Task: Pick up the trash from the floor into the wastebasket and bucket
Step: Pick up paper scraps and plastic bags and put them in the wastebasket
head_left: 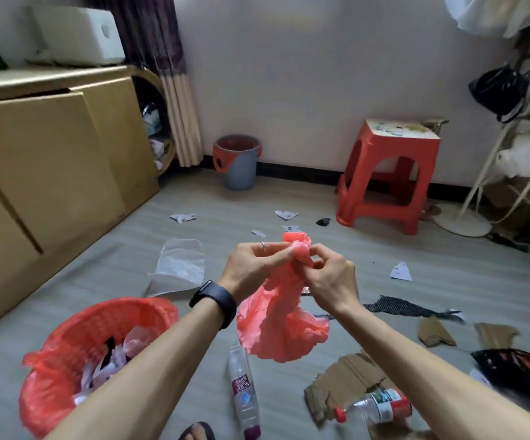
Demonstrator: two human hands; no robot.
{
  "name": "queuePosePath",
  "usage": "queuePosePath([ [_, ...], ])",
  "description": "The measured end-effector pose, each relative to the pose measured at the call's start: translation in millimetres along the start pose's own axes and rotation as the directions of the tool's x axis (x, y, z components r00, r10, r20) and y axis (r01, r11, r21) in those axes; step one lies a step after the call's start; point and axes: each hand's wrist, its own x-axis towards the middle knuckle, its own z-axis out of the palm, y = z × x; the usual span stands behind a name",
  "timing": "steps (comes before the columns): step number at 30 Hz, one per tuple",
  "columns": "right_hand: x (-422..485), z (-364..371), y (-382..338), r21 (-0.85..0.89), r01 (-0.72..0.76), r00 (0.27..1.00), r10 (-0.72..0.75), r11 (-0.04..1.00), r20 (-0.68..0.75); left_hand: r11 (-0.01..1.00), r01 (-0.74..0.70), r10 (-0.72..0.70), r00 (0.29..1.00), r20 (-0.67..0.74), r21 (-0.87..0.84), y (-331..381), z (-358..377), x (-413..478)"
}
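Broadly, a grey floor point(447, 281) fills the view, with a tan wooden cabinet point(51, 160) along its left side and a red plastic stool point(393, 146) against the far wall at the right. A grey bucket point(241, 169) with a red rim stands by that wall, between the cabinet and the stool. At the lower left sits the wastebasket point(98, 319), lined with a red bag and holding crumpled white paper and plastic. Both arms reach forward at the centre, and a red plastic bag point(282, 328) hangs between them above the floor. The left hand point(251, 268) and the right hand point(330, 277) meet at its bunched top, each grip pinched tight on the thin plastic, fingertips close together. Trash lies scattered around: a clear flat bag point(179, 265) beyond the wastebasket, torn cardboard point(346, 385) under the right forearm and more pieces farther right, and a black snack wrapper point(517, 369) at the right edge. A soda bottle point(244, 395) lies below the hanging bag, and a clear bottle with a red cap point(374, 406) lies on the cardboard. A black mesh strip point(397, 306) stretches right of the right wrist. Small paper scraps point(401, 272) dot the floor toward the stool. A black wristband point(214, 300) circles the left wrist, and a ring point(262, 245) shows on a left finger.
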Motion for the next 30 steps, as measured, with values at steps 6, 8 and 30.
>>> queuePosePath([
  [6,-5,12,-1,0.041,0.110,0.972,-0.116,0.993,0.207,0.903,-0.118,0.182,0.976,-0.121,0.412,-7,-22,6],
  [8,-2,15,-2,0.103,0.020,0.969,-0.045,0.994,0.242,0.833,-0.119,0.241,0.957,-0.161,0.541,-2,-21,1],
  [30,6,8,-5,0.348,-0.191,0.907,0.030,0.918,0.420,0.955,-0.042,0.039,0.999,0.015,0.294,-5,-29,-3],
])
